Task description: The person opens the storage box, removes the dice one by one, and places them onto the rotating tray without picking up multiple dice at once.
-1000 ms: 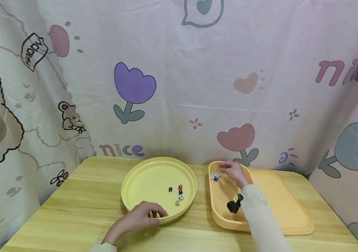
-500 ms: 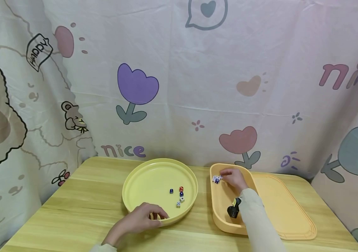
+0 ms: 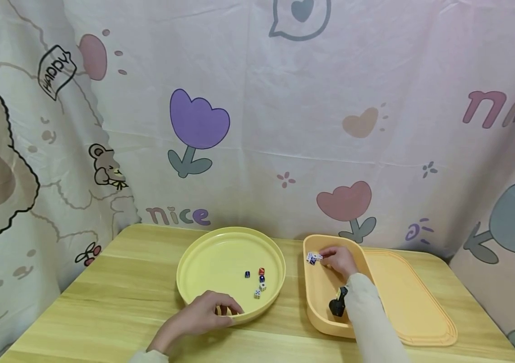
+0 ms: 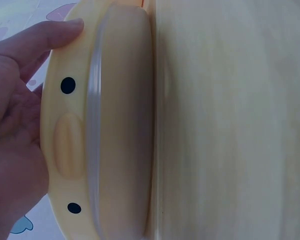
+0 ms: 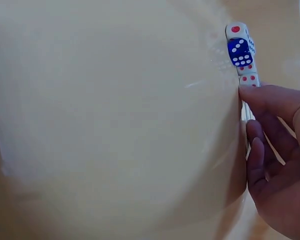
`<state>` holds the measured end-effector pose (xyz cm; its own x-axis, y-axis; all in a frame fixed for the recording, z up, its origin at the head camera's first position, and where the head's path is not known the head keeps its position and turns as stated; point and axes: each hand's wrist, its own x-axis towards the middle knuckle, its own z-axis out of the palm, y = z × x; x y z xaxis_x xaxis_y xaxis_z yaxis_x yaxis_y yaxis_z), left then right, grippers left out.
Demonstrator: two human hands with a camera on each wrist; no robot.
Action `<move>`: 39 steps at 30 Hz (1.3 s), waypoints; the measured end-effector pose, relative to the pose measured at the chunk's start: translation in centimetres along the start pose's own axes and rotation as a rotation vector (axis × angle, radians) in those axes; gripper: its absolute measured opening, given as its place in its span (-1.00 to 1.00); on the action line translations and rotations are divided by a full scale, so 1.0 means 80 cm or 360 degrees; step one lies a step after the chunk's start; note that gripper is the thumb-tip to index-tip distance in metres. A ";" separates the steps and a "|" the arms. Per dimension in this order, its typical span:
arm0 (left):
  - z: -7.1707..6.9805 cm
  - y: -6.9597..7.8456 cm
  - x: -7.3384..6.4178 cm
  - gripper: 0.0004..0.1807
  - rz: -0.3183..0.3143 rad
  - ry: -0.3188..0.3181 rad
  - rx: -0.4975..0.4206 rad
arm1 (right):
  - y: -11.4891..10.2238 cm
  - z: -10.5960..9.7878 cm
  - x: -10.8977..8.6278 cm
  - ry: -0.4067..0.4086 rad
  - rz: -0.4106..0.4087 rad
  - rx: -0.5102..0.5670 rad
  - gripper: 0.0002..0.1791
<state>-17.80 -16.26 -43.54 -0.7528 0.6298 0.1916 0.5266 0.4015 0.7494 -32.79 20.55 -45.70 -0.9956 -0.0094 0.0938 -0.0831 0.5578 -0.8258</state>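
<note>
A: Handling first, biggest down?

B: Round tray (image 3: 214, 264): looks like thin moulded plastic, so likely light, fairly stiff, apt to skid if pushed. Best hold is the raised rim, where the left hand (image 3: 206, 311) is

A: Orange bin (image 3: 318, 287)?

B: Similar read: rigid, light for its bulk, glossy floor. I'd grab it by the side wall

A: And the dice (image 5: 240, 52)?

B: Hard little cubes, probably almost weightless and tough. Slick faces, rounded corners, so they could squirt out. Pinch opposite side faces with fingertips, one at a time

A: Now positions vs fingers

B: Left: clamped on the tray's near rim, fingers over the inside, thumb outside. Five dice in the tray: red die (image 3: 261, 271), two blue, two white, all apart from those fingers; nearest is a white one

A: Right hand (image 3: 340, 261)?

B: In the bin's far left part, beside a small cluster. Fingers curled, one fingertip touching a white die with red pips (image 5: 249, 79). A blue one lies just beyond it. Can't tell if the white one is actually pinched, its other side is hidden
</note>
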 end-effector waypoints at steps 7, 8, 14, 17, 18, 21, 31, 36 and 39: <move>0.000 0.000 0.001 -0.85 0.0004 0.0003 0.0014 | 0.009 0.002 0.005 -0.0011 0.0028 -0.0029 -0.82; 0.000 0.000 0.001 -0.85 0.0002 0.0001 0.0014 | 0.010 0.002 0.006 -0.0010 0.0024 -0.0032 -0.82; -0.002 0.000 0.001 -0.84 0.0002 -0.0001 0.0009 | 0.006 0.003 0.003 -0.0052 -0.0047 -0.0082 -0.81; -0.003 -0.001 0.001 -0.84 0.0011 0.0002 0.0008 | 0.003 0.002 0.001 -0.0100 -0.0079 -0.0087 -0.81; -0.003 -0.002 0.001 -0.84 0.0013 0.0002 0.0008 | 0.002 0.002 0.001 -0.0105 -0.0076 -0.0087 -0.81; -0.001 -0.002 0.002 -0.85 0.0021 -0.0005 0.0003 | 0.001 -0.001 -0.001 -0.0129 -0.0093 -0.0105 -0.82; 0.001 -0.004 0.001 -0.84 -0.0002 0.0002 -0.0002 | 0.003 -0.008 0.000 -0.0265 -0.0031 -0.0002 -0.87; 0.001 -0.004 0.001 -0.83 -0.0017 0.0005 -0.0009 | -0.021 -0.018 -0.003 -0.0269 -0.0122 -0.0012 -0.87; 0.001 -0.004 0.002 -0.83 -0.0014 0.0010 -0.0003 | -0.039 -0.025 -0.008 -0.0276 -0.0194 -0.0042 -0.87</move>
<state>-18.03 -16.26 -43.77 -0.7598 0.6220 0.1891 0.5193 0.4058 0.7521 -31.80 20.47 -42.05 -0.9710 -0.2200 0.0931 -0.2047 0.5655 -0.7990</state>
